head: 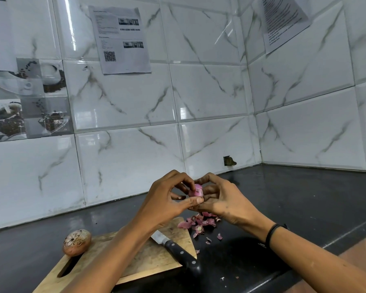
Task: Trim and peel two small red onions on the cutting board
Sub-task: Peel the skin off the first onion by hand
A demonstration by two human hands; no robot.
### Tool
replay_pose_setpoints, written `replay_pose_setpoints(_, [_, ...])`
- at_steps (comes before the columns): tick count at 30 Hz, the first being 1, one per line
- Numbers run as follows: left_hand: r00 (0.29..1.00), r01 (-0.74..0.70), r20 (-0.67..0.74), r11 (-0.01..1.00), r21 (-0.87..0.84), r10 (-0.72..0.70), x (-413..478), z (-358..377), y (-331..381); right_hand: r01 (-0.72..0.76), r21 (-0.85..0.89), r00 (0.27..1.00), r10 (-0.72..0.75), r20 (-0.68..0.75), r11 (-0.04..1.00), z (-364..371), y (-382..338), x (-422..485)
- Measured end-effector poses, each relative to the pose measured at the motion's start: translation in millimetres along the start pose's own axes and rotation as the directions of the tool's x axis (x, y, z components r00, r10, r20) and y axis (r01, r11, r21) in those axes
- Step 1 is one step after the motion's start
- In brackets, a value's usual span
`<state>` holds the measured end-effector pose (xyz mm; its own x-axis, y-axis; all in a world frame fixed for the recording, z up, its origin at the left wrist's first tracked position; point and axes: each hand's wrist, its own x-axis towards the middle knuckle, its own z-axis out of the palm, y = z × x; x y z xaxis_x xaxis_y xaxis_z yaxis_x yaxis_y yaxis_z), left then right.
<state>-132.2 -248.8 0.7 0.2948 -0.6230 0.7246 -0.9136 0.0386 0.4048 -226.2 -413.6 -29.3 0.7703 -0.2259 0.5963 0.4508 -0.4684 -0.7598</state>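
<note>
Both hands curl round the peeled onion (195,190), pinched between left hand (171,196) and right hand (217,197); unpeeled onion (77,242) lies well left, below.

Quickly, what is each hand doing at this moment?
Left hand: pinches the small red onion.
Right hand: fingers curled round the same onion.

Dark countertop (304,197) carries a wooden cutting board (148,256) and scattered onion skins (199,222) just beside it
</note>
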Motion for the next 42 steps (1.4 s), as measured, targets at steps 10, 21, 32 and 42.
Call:
replay_pose_setpoints(10, [0.998,0.031,0.045,0.999,0.03,-0.033,-1,-1,-2,0.019,-0.054,1.0,-0.018,0.025,0.998,2,1,-4])
replay_pose_setpoints(21, [0.998,0.033,0.054,0.999,0.043,-0.035,-1,0,-6,0.039,-0.144,0.998,-0.031,0.057,0.989,4,9,-1])
replay_pose_setpoints(32, [0.999,0.0,0.036,0.992,0.129,-0.005,3,2,-14,0.082,-0.216,0.996,-0.071,0.06,0.973,2,14,10])
replay_pose_setpoints(42, [0.999,0.03,0.03,0.998,0.056,-0.032,5,2,-10,0.015,-0.024,0.996,-0.013,0.092,1.0,2,22,13])
